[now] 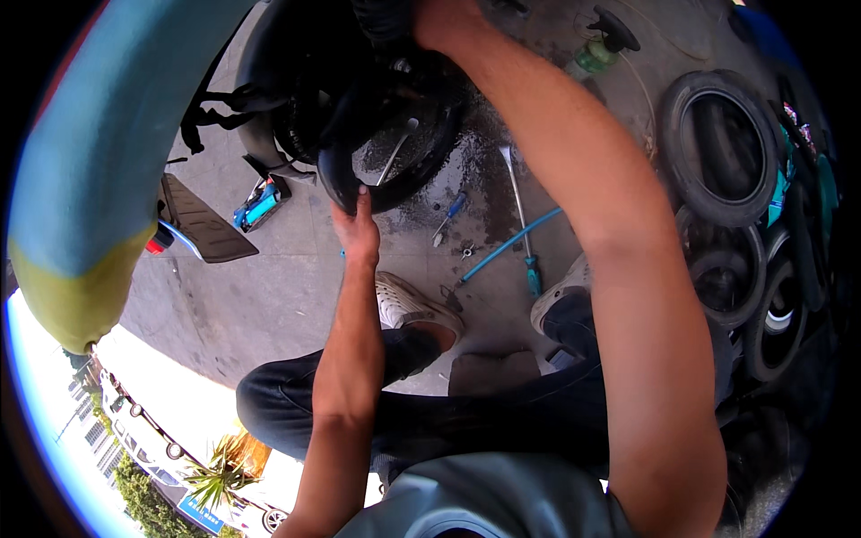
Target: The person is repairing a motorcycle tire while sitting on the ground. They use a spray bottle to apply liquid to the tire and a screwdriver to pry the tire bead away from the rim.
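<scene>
A black inner tube (421, 184) hangs as a loop in front of me, above a wet patch of floor. My left hand (357, 231) is closed round its near lower edge, thumb up on the rubber. My right hand (439, 22) reaches to the dark upper part of the bundle, beside a black wheel or tyre. Its fingers are lost in shadow and behind black material, so its grip does not show. Through the loop a metal tyre lever (397, 152) is visible on the floor.
On the floor lie a blue-handled screwdriver (450, 218), a long teal-handled lever (520, 215) and a blue hose (511, 244). Several tyres (674, 148) are piled at the right. A green bottle (594, 58) stands far right. A blue-and-yellow canopy (99, 179) overhangs the left.
</scene>
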The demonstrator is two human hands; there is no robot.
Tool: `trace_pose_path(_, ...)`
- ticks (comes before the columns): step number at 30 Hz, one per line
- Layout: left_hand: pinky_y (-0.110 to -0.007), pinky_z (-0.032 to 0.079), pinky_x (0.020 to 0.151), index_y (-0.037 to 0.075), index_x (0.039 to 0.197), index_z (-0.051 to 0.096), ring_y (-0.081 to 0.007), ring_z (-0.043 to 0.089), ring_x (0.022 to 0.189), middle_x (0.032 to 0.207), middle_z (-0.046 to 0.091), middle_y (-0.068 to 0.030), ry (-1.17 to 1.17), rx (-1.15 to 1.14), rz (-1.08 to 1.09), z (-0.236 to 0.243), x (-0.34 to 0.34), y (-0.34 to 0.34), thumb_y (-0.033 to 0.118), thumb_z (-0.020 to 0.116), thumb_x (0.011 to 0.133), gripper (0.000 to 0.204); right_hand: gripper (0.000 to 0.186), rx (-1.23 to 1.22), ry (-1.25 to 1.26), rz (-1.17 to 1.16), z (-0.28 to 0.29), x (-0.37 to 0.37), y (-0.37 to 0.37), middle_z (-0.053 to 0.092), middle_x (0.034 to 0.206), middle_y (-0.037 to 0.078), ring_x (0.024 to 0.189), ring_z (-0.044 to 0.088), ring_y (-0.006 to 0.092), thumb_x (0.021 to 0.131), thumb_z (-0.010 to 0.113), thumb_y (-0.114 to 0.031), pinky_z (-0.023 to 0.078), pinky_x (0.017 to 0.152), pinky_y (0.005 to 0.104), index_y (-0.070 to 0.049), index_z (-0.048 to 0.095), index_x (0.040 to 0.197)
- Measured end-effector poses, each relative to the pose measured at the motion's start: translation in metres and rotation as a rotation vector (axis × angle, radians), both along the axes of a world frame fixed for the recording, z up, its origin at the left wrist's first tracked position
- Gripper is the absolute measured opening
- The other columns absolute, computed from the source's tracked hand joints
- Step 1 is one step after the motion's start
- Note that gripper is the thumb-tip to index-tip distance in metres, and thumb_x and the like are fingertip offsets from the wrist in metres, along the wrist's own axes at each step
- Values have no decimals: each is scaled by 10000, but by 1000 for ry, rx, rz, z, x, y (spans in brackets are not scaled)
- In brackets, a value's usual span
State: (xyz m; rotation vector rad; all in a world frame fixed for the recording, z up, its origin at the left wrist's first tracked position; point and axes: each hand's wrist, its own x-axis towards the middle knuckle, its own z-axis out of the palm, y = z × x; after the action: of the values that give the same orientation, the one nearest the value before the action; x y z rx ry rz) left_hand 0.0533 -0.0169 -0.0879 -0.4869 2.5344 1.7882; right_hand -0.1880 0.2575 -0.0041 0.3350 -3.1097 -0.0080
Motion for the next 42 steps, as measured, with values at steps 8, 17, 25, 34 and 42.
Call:
trace_pose_path(8, -406, 516, 772, 2, 1128, 589, -294, 661, 830, 922, 677, -180, -55, -378, -72, 54, -13, -23, 365, 772, 916, 458, 386, -246, -306, -165, 6, -11, 3, 726, 1236, 134, 1173, 669, 332, 950, 515, -308, 488, 1025, 497, -133, 745, 1205)
trace_pose_path(17, -390, 525, 754, -12, 1071, 621, -287, 679, 791, 853, 694, -177, -63, -399, -87, 87, -6, -1, 417, 809, 860, 514, 254, -102, -56, 173, 6, 19, 2, 760, 1034, 135, 1088, 681, 313, 845, 659, -259, 390, 1109, 541, -102, 764, 1014)
trace_pose_path(25, -294, 495, 795, 13, 1149, 666, -136, 612, 829, 955, 683, -38, -243, 80, -102, 114, -2, -11, 341, 806, 898, 436, 377, -342, -169, -68, 0, 9, -6, 713, 1229, 133, 1197, 632, 321, 884, 632, -248, 309, 1172, 564, -90, 689, 1222)
trace_pose_path(34, -328, 501, 829, 25, 1259, 593, -152, 597, 912, 1021, 669, -70, -66, -111, -118, 52, -7, -15, 354, 673, 1012, 419, 323, -277, -30, 129, 9, 36, 2, 730, 1108, 150, 1192, 626, 327, 829, 660, -237, 400, 1050, 539, -91, 723, 1110)
trace_pose_path(42, -320, 508, 792, 28, 1234, 608, -158, 619, 890, 995, 673, -70, -68, -71, -54, 60, -21, -11, 323, 669, 1017, 372, 299, -285, 3, 6, -9, 12, -7, 753, 1128, 121, 1167, 664, 287, 933, 523, -194, 328, 1170, 532, -124, 760, 1100)
